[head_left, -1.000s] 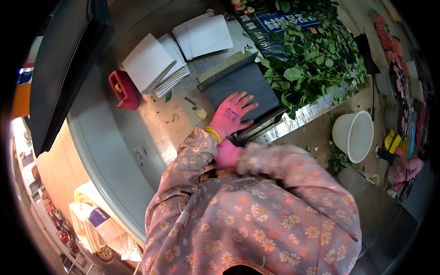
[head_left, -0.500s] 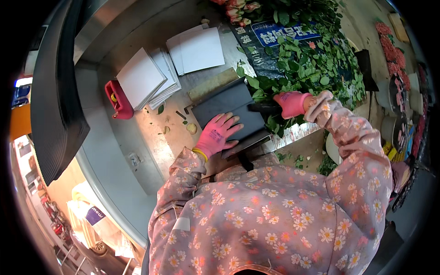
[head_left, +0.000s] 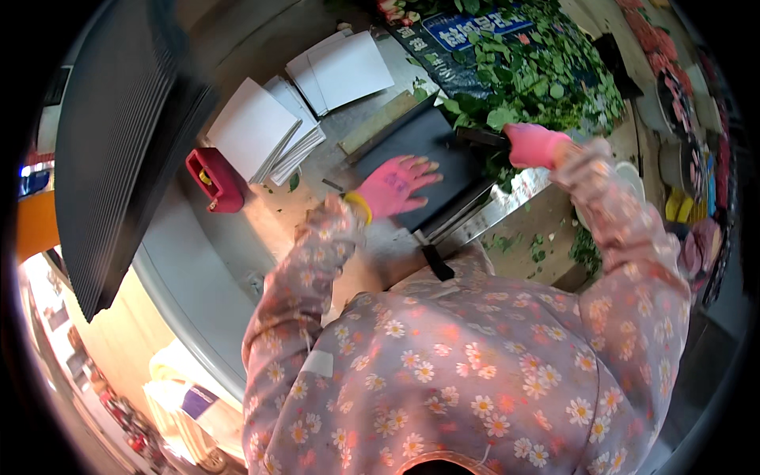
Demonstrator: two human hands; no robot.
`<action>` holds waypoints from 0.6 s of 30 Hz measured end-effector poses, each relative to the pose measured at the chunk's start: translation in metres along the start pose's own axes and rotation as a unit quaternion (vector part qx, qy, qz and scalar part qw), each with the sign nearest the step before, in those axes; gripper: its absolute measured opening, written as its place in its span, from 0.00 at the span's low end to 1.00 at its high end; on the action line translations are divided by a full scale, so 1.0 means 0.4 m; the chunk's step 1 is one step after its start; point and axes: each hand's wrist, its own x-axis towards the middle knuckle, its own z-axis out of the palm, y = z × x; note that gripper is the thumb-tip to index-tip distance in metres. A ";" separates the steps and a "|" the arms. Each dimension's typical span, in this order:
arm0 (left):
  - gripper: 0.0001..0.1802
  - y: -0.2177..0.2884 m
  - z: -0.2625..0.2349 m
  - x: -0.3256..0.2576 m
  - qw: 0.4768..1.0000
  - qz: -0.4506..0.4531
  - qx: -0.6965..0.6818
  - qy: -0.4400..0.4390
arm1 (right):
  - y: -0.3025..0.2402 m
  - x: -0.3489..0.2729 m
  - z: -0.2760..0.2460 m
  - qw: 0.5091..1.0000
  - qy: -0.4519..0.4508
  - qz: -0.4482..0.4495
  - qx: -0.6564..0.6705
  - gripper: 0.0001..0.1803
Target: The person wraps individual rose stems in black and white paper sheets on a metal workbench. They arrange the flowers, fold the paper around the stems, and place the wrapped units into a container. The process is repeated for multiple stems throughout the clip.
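My left hand (head_left: 398,188), in a pink glove with a yellow cuff, lies flat with its fingers spread on a smooth dark panel (head_left: 451,162). The panel rests on the worktop in front of me, with a raised far edge and a metal strip along its near edge. My right hand (head_left: 532,146), also in a pink glove, is closed around a dark, bar-like handle (head_left: 481,136) at the panel's right side. What the handle belongs to cannot be made out. Green leaves (head_left: 507,79) are heaped just beyond that hand.
Two stacks of white cards (head_left: 253,127) lie at the far left, beside a red holder (head_left: 215,180). A greenish strip (head_left: 380,123) borders the panel's far edge. A dark ribbed object (head_left: 127,142) hangs at the left. Leaf scraps (head_left: 538,247) lie right of the panel.
My left hand has slid right and away from me across the panel. My right hand has moved right and away from me with the dark handle. The whole view has shifted slightly.
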 end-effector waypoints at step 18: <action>0.22 -0.117 -0.063 0.102 0.968 0.105 -0.114 -0.199 | -0.631 0.051 0.579 0.722 0.167 0.179 0.648 0.25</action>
